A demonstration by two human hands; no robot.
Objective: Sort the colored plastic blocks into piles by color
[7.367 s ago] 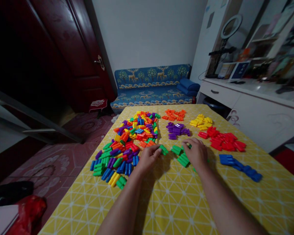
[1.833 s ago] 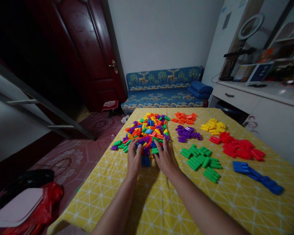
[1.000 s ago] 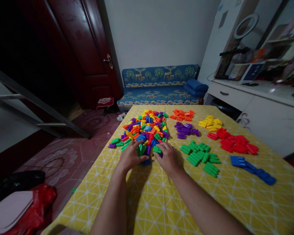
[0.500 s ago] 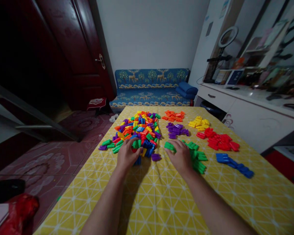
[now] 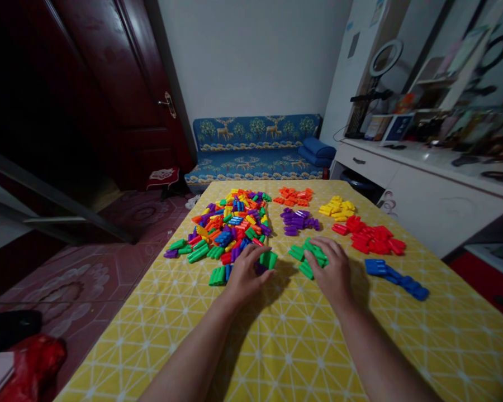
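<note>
Green block [image 5: 269, 259] clamped between thumb and fingers of left hand [image 5: 246, 273], beside mixed pile [image 5: 235, 221] along table's [image 5: 276, 352] left edge. Right hand [image 5: 333, 267] loosely curled, thumb and fingers apart, over green pile [image 5: 297, 252]. Red pile [image 5: 371, 237], blue blocks [image 5: 396, 277] toward right edge.

On the table [image 5: 276, 340], a block heap [image 5: 235, 220] lies left of 6 clusters [image 5: 297, 219].
</note>
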